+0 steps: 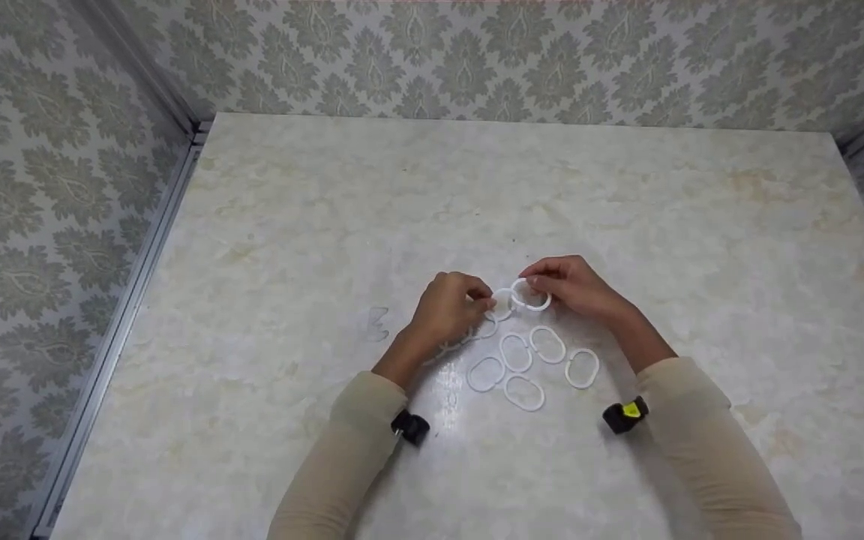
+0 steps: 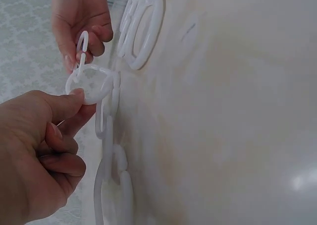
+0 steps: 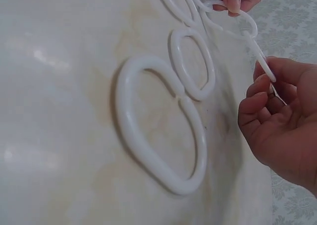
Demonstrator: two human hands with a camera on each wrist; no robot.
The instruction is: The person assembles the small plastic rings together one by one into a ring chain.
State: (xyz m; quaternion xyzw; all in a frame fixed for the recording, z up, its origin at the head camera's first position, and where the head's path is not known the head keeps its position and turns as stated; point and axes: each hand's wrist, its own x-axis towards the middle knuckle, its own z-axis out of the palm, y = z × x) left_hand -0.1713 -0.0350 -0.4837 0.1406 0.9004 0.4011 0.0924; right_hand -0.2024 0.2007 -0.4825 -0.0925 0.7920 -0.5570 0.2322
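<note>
While the left hand (image 1: 443, 307) pinches one chain ring (image 2: 107, 89) over the table (image 1: 372, 195), the right hand (image 1: 578, 286) pinches another ring (image 1: 535, 308), seemingly hooked through it; linking appears in hand; the next move likely calls for a loose ring (image 3: 125, 118) lying nearby.

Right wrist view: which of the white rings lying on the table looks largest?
The lowest ring, near the picture's middle; the other rings look smaller and sit higher.
</note>
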